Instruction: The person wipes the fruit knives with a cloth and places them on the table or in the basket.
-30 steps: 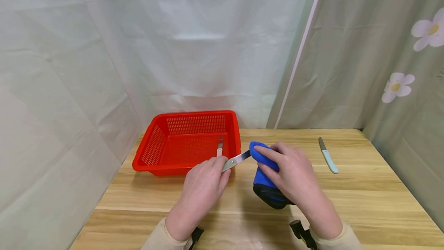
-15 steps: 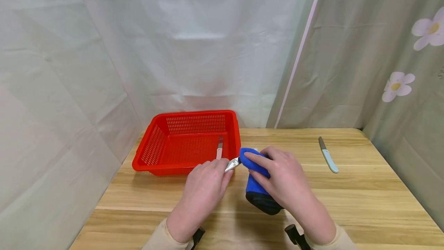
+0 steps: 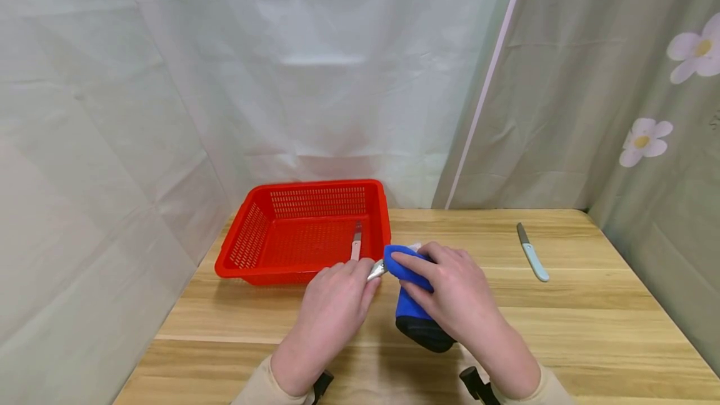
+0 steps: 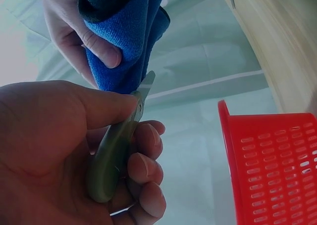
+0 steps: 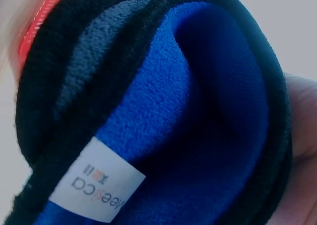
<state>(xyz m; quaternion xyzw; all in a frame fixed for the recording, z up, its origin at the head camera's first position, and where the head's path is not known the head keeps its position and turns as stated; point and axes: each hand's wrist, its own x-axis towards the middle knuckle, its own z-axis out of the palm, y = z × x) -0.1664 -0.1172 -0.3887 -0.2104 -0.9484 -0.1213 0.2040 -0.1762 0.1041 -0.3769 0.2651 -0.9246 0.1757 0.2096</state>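
My left hand (image 3: pixel 332 308) grips the green handle of a small knife (image 4: pixel 110 158), thumb along its top near the blade in the left wrist view. My right hand (image 3: pixel 458 292) pinches a folded blue towel (image 3: pixel 413 305) with black edging around the knife's blade. Most of the blade is hidden by the cloth; a short stretch shows beside the thumb in the left wrist view. The towel's loose end hangs below the right hand. In the right wrist view the towel's black hem and white label (image 5: pixel 98 180) fill most of the picture.
A red basket (image 3: pixel 300 184) stands at the back left, close to the left hand. Inside lies a pink-handled utensil (image 3: pixel 356 247) with a metal end. A light-blue-handled knife (image 3: pixel 533 258) lies at the right of the wooden table (image 3: pixel 590 330). Curtains hang behind.
The towel and right hand have slid left along the blade toward the handle, covering metal that showed earlier. The left hand has barely moved, and the knife has turned slightly.
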